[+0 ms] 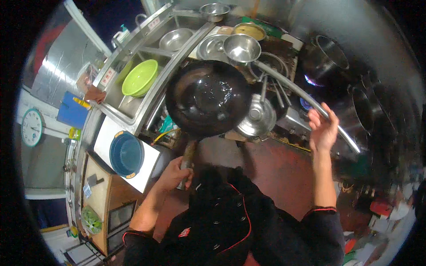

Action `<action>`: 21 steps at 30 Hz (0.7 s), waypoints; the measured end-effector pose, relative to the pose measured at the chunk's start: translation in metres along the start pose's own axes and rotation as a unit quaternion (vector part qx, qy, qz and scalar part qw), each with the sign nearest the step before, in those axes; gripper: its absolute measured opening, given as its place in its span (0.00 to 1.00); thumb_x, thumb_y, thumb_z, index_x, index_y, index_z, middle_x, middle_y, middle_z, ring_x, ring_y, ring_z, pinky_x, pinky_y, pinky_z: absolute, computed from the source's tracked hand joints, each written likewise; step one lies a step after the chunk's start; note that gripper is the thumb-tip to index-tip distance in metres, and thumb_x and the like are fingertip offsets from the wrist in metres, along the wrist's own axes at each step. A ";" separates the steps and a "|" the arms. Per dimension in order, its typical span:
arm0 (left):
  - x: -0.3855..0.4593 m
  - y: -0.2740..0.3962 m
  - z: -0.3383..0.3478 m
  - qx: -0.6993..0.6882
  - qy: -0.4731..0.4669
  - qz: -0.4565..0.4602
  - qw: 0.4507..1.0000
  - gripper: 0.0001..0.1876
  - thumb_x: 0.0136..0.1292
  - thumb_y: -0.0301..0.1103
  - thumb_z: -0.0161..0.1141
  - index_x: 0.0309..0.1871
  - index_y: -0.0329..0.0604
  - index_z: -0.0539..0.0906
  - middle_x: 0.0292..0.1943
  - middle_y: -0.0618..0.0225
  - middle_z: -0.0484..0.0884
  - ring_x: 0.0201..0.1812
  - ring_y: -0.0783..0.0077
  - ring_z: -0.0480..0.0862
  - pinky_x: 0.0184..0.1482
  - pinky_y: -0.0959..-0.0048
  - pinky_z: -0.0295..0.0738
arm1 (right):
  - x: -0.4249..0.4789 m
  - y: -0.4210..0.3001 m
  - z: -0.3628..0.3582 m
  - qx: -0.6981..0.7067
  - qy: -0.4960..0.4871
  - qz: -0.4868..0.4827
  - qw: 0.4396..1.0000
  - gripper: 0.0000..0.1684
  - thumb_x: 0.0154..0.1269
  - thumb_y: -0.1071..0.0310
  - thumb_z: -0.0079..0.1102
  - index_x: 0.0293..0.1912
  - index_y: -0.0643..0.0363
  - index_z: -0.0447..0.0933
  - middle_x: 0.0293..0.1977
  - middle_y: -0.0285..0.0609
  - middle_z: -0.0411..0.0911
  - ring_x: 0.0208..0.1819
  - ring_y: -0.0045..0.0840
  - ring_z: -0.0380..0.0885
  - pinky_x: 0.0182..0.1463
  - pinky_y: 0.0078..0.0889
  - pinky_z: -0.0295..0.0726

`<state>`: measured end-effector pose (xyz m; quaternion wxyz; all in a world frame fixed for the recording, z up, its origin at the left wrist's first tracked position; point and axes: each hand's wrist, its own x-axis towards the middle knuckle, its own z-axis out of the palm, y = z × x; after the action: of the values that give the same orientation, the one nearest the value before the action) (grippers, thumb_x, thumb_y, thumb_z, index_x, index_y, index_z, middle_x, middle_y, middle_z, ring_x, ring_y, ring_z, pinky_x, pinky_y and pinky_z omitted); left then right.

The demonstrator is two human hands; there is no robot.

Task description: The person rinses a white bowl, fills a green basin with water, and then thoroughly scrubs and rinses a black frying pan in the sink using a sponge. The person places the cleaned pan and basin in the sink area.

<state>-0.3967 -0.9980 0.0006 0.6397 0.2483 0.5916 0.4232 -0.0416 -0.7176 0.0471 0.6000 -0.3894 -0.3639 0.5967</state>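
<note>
My left hand (pixel 185 173) is closed around the handle of a black wok (pixel 208 99), which is raised in front of me with shiny wet spots inside it. In my right hand (pixel 323 124) is the long metal handle of a steel ladle (pixel 242 49). The ladle's bowl is up beyond the wok's far right rim, over a stainless steel basin (pixel 213 50). Right of the wok, and partly covered by it, a metal strainer or lid (pixel 256 114) lies among several utensil handles.
At left, a double steel sink (pixel 139 109) holds a green plastic basin (pixel 140 78) and a steel bowl (pixel 176 39). A blue tub (pixel 126 154) stands on a white board (pixel 146 173). Blue burner flames (pixel 313 80) show beside large pots (pixel 329 53) at right.
</note>
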 end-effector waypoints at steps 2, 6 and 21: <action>0.007 0.012 -0.022 -0.017 0.038 -0.011 0.999 0.10 0.57 0.25 0.56 0.43 0.38 0.71 0.22 0.65 0.75 0.18 0.72 0.77 0.21 0.73 0.73 | 0.043 0.036 0.033 0.004 -0.018 0.016 1.000 0.30 0.70 0.47 0.48 0.58 0.63 0.71 0.41 0.52 0.82 0.37 0.30 0.85 0.34 0.22 0.79; 0.022 0.021 -0.082 -0.039 0.100 0.016 0.994 0.11 0.58 0.25 0.56 0.44 0.38 0.71 0.23 0.64 0.75 0.18 0.71 0.77 0.21 0.72 0.73 | 0.106 0.106 0.113 -0.023 -0.030 0.046 0.998 0.30 0.70 0.49 0.48 0.60 0.63 0.69 0.42 0.52 0.82 0.40 0.30 0.85 0.36 0.24 0.79; 0.111 0.096 -0.297 -0.247 0.117 -0.003 0.962 0.15 0.57 0.25 0.56 0.46 0.37 0.68 0.21 0.66 0.72 0.15 0.74 0.73 0.17 0.73 0.71 | 0.226 0.300 0.255 -0.051 0.056 0.117 0.990 0.26 0.71 0.49 0.46 0.58 0.58 0.70 0.46 0.53 0.82 0.46 0.34 0.83 0.40 0.25 0.76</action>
<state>-0.7141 -0.9097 -0.0343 0.6085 0.0299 0.5406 0.5802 -0.3959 -0.4875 -0.1193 0.5249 -0.4923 -0.3116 0.6205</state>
